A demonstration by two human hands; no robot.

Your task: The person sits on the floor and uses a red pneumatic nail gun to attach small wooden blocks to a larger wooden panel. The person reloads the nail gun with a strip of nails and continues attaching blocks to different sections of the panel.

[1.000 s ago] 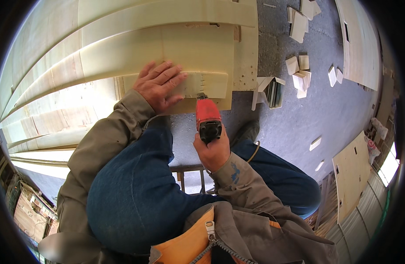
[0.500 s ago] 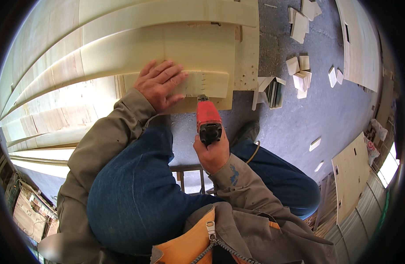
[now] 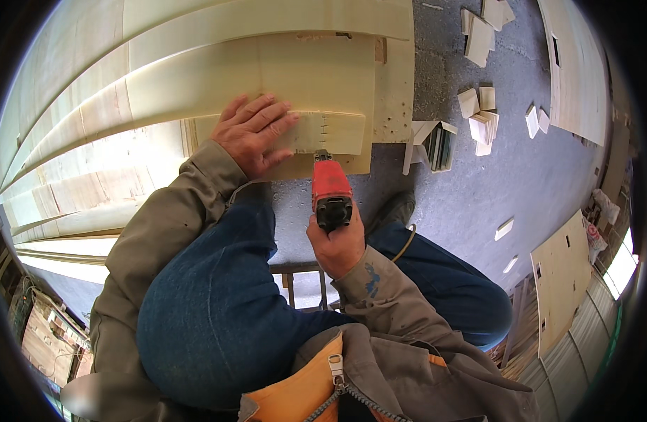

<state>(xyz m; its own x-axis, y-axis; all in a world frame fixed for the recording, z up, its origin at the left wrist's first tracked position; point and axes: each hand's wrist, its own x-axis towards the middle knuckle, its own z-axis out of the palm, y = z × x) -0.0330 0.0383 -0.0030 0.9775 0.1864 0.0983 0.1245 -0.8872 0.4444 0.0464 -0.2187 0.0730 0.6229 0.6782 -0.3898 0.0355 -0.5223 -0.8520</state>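
Note:
My right hand (image 3: 340, 243) is wrapped round the grip of a red and black staple gun (image 3: 332, 184). The gun's nose rests at the near edge of a narrow pale wooden strip (image 3: 344, 135). A row of small dark staple marks runs across that strip, in line with the nose. To the left of the row, my left hand (image 3: 254, 135) lies flat on the wood with its fingers apart. Beneath and beyond the strip is a wide plywood panel (image 3: 253, 70). The gun's trigger is hidden by my hand.
Long boards (image 3: 77, 162) curve away at the left. On the grey floor to the right lie small wood blocks (image 3: 479, 42), more blocks (image 3: 482, 126) and an open-ended box (image 3: 439, 148). A yellow hose (image 3: 406, 243) crosses by my right leg. Large panels (image 3: 559, 281) lean at the right.
Almost nothing differs. The staple gun and both hands have shifted very slightly to the left; the strip and panel look the same.

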